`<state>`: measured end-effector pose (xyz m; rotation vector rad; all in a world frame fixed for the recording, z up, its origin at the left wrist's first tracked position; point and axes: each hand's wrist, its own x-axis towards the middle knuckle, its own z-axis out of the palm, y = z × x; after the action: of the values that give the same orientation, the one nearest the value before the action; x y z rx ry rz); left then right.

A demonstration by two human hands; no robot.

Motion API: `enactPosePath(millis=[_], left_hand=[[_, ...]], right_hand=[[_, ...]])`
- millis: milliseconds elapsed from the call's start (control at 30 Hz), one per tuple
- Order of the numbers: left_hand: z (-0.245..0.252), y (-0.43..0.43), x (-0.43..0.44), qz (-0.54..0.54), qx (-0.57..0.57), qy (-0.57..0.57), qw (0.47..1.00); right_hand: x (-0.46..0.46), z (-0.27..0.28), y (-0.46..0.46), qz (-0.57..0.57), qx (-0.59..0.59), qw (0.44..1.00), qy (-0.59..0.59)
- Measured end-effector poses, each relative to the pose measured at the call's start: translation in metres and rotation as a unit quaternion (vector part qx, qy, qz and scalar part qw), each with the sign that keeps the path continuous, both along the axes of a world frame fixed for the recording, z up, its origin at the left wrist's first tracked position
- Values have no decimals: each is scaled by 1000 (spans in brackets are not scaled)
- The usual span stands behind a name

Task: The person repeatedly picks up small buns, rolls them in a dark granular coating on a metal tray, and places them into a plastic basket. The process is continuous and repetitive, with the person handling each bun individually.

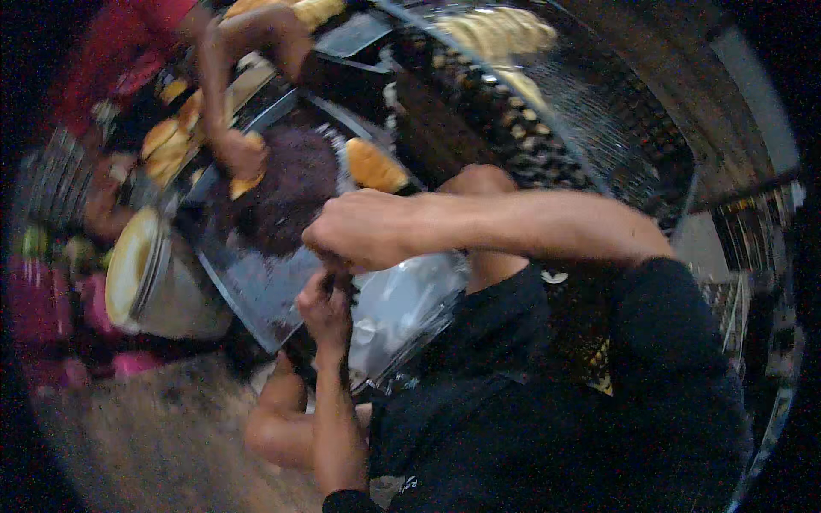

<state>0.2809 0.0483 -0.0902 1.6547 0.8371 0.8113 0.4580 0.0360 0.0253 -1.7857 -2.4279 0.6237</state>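
Observation:
My right hand (362, 229), blurred, is bent into a loose fist just above the near side of a metal tray (237, 308). Close below it, my left hand (324, 311) has its fingers curled, almost meeting the right. A small dark shape sits between the two hands, but blur hides what it is and which hand has it. Dark purple paste (292, 183) is heaped in the tray. One golden bread bun (375, 165) rests by the tray's far right edge. Clear plastic sheeting or bags (404, 308) lie beneath my right forearm, near my lap.
Across the tray, another person's hand (240, 157) holds a piece of bread (249, 186). More buns (168, 151) are piled beside that person. A pale round container (173, 288) stands left of the tray. Pale loaves or dough pieces (497, 35) lie at the upper right.

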Motion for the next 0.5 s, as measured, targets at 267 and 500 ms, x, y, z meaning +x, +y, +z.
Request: enactPosePath(millis=[267,500], left_hand=[[-12,36,-34,82,-431,-309,844],[15,63,-52,366,-174,-214,889]], right_hand=[[-16,-38,-22,-386,-7,702,598],[-35,-24,-12,-352,-24,750,560]])
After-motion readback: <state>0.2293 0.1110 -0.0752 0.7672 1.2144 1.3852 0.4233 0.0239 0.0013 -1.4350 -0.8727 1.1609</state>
